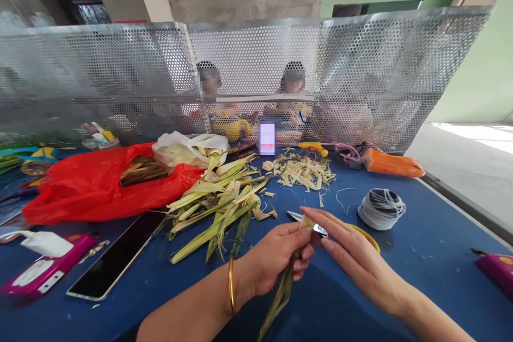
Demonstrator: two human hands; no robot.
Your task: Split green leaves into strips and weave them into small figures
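My left hand [282, 254] is closed around a bundle of corn husk strips [276, 307], its strands hanging down toward me and a pale end poking up above the thumb. My right hand [352, 256] has its fingers stretched out, fingertips at the pale top end; whether they touch it is hard to tell. Behind both hands is a pair of scissors with yellow handles [366, 238], partly hidden by my right hand. A loose heap of green and yellow corn husks [218, 206] lies left of my hands.
A ball of grey-white string [381, 208] sits to the right. Husk scraps [304, 170] are piled near the lit phone [267, 138]. Leftward are a red plastic bag [96, 187], a dark phone [120, 256] and a purple box [50, 267]. A perforated metal screen [256, 43] stands behind, with two people beyond.
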